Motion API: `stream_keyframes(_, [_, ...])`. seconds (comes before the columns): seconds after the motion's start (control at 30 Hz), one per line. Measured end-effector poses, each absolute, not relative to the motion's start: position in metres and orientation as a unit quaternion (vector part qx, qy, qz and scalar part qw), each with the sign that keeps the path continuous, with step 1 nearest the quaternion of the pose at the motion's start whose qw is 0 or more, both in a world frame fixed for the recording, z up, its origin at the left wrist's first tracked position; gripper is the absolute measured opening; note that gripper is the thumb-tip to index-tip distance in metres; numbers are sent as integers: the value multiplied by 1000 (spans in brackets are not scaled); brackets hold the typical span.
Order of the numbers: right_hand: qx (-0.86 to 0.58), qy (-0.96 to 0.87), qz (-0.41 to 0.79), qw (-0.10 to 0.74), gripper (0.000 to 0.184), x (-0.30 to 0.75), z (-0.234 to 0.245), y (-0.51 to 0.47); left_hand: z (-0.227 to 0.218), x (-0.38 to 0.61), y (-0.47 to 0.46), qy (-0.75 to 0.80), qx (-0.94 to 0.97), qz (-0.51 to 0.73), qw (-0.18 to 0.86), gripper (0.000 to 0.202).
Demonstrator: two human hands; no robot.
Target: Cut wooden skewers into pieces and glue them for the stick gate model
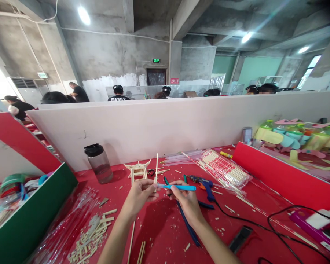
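My left hand [144,190] is closed around a thin wooden stick [157,165] that stands upright between thumb and fingers. In my right hand [184,198] is a slim blue pen-like tool [183,187], held level. Its paler tip meets the stick at my left fingertips; whether it is a pen or a craft knife is unclear. Just behind my left hand stands a small wooden frame [139,171] built of sticks, its lower part hidden. Pliers with dark blue handles [185,222] lie under my right hand, partly covered by it.
A blue glue gun [206,186] lies to the right, near bagged wooden sticks [225,167]. A dark-lidded bottle [99,163] stands at back left. Cut stick pieces [92,234] are heaped front left. A purple power strip [316,231] with cables sits right. Low partitions border the red table [159,242].
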State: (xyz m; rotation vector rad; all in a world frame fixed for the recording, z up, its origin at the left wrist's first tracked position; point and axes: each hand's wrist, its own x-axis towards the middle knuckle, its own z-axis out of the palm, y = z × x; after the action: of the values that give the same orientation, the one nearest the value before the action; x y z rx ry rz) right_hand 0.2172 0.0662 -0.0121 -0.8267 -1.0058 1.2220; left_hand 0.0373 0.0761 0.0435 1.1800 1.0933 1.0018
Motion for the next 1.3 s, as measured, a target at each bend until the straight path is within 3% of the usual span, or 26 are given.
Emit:
stream_keyframes(0.43, [-339,-406,555,641,41,208,-19,67,42,47,73,459,503,435,589,49])
stream_keyframes(0.6, [-356,-469,501,634,34,213,-11,64,39,42,76,463,517,431,577,47])
stream_keyframes(0.7, [-388,-581,430,572,23,217,-7,58,40,34,79,468,516,440,566,46])
stream_keyframes(0.83, [-455,-754,287,377,5,211,-10,48,47,24,78,476,499,462,557,47])
stream_keyframes(0.93, [-506,-778,231,294,11,199,-11,45,51,22,76,477,495,467,557,48])
stream_keyframes(1.3, [-502,-800,205,258,14,190,-15,41,52,12,81,473,508,462,552,49])
